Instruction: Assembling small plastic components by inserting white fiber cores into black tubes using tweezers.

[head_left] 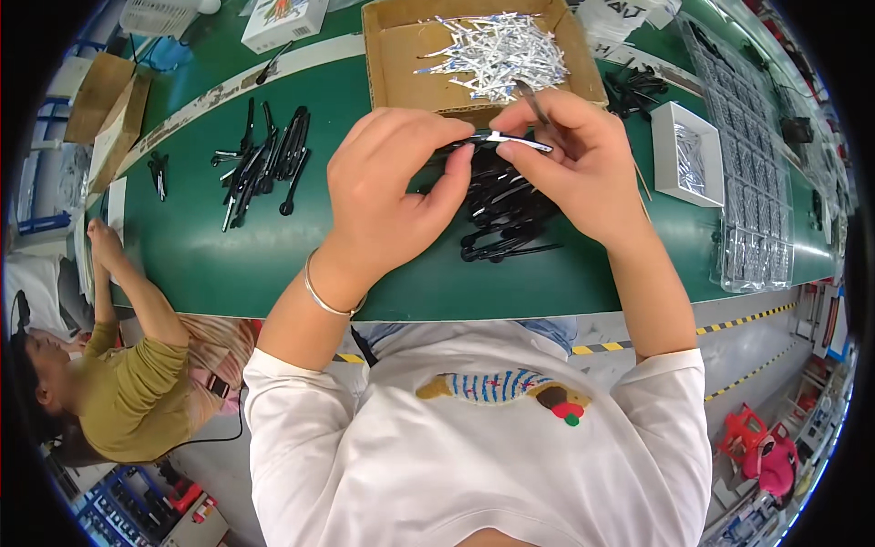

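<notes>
Above a pile of black pieces, both hands are closed around one slim black clip-like piece (544, 144) with a white, shiny section on it. My left hand (387, 182) pinches its left end between thumb and fingers. My right hand (583, 164) grips the right end with thumb and index finger. A thin metal tool, perhaps tweezers (531, 100), is tucked between the right hand's fingers and points up and away. Below the hands lies the pile of similar black pieces (506, 214), partly hidden by them. The held piece's far left end is covered by fingers.
A cardboard tray (392, 68) of small white strips (506, 55) stands ahead. More black pieces (273, 164) lie left on the green table (182, 246). At right are a white box (670, 164) of small metal parts and clear trays (756, 182). A co-worker (137, 392) sits at left.
</notes>
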### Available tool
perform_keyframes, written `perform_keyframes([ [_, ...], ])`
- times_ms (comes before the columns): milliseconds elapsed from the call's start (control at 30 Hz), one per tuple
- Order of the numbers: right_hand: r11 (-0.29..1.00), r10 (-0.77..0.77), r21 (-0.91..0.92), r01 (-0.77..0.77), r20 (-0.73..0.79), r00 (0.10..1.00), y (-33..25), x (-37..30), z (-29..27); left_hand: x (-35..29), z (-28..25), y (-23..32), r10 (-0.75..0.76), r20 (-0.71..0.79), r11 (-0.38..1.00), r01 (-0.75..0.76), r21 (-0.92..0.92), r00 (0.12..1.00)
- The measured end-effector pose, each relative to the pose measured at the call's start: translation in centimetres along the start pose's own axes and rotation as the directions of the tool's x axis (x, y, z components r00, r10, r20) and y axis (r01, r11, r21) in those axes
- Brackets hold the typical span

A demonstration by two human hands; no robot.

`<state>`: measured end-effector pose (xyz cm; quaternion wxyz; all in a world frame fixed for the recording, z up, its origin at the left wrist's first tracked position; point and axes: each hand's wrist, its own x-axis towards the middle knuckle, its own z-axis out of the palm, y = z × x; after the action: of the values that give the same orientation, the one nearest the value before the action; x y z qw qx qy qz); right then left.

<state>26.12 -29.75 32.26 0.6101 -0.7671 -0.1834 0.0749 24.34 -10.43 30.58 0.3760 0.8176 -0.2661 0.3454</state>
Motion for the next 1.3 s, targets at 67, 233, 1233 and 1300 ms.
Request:
perform_keyframes([
  [67,0.997,-0.078,-0.025,0.078,-0.01,0.997,0.3,-0.3,0.2,-0.3,0.0,0.5,0.002,0.007,1.0,-0.002,-0.002,1.0],
  [233,0.906,-0.366,-0.224,0.36,0.016,0.93,0.0,-0.3,0.3,-0.6,-0.1,1.0,-0.021,0.028,0.999,0.022,-0.041,0.999],
  [1233,0.582,-0.394,-0.74,0.337,0.105,0.913,1.0,7.9,-3.7,0.0,-2.4,0.3,-0.19,0.074,0.974,0.198,-0.111,0.979],
  [1300,0.643,-0.34,-0.734,0.22,-0.016,0.94,-0.1,6.6,-4.6,-0.4,-2.6,0.3,-0.177,0.091,0.979,0.184,-0.084,0.98],
])
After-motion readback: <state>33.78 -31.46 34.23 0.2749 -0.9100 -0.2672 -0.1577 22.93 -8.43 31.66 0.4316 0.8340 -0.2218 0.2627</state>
